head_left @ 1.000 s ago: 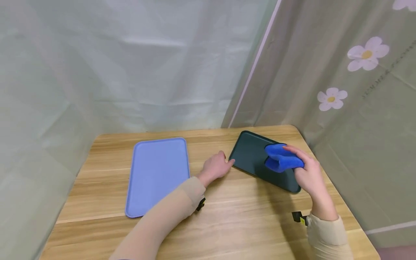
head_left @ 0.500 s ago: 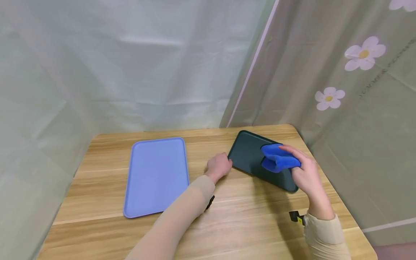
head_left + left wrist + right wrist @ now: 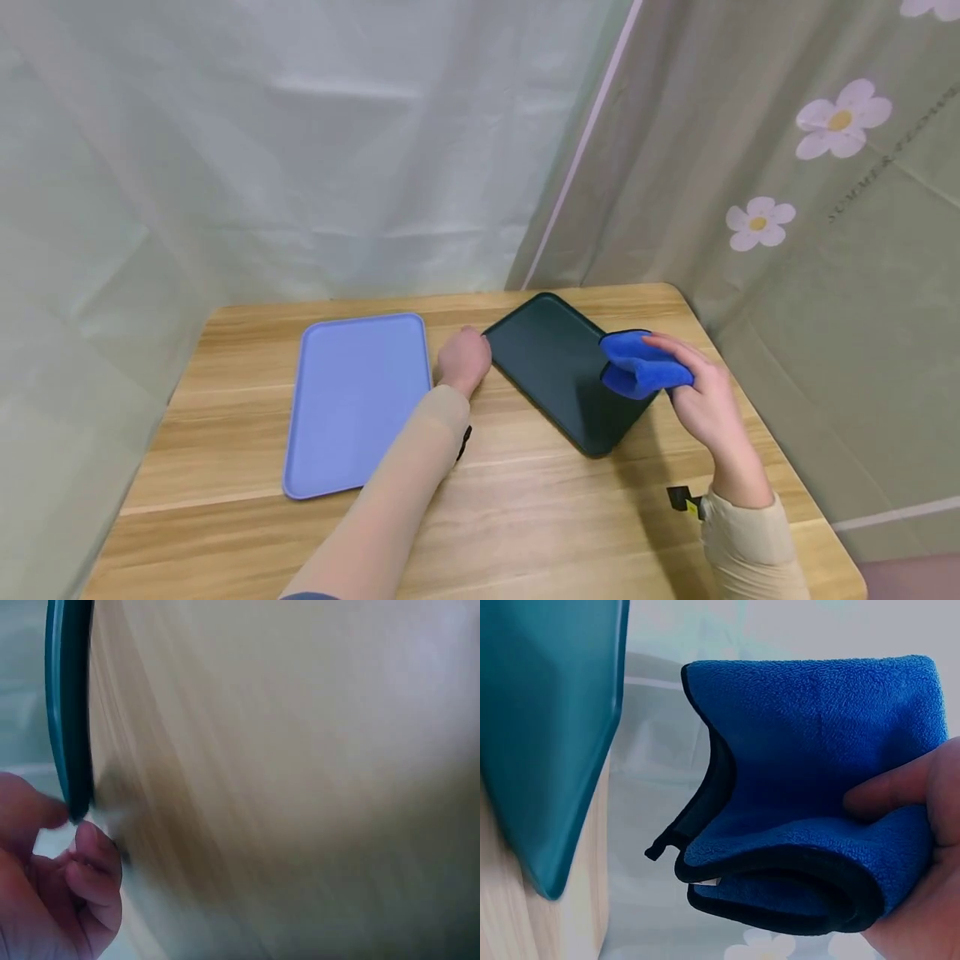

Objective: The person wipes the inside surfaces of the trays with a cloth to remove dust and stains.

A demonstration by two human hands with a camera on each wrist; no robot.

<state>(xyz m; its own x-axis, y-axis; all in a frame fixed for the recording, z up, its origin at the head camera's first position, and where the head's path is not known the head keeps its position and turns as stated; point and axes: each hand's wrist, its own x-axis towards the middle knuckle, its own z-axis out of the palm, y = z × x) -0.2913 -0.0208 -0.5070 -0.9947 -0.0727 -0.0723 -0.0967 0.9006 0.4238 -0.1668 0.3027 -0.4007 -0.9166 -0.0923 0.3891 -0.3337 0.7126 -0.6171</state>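
My left hand [image 3: 465,358] pinches the left corner of a dark green rectangular tray [image 3: 555,367] in the head view. The left wrist view shows the thumb and curled fingers of that hand [image 3: 60,885] at the end of the tray's rim [image 3: 71,697]. Above the tray's right side, my right hand [image 3: 712,404] holds a folded blue cloth [image 3: 637,367], which hides part of the tray. Seen from the right wrist, the cloth [image 3: 817,735] is fluffy with black edging and a small loop, gripped between thumb and fingers, apart from the tray [image 3: 547,712].
A light blue tray [image 3: 360,400] lies flat on the wooden table [image 3: 525,525], left of my left hand. Pale curtains [image 3: 360,167] hang behind the table and along its sides, with white flowers printed on the right one.
My left hand has closed on the dark tray's corner and moved left. The tray has turned clockwise and shifted left with it. The right hand and cloth stay nearly in place.
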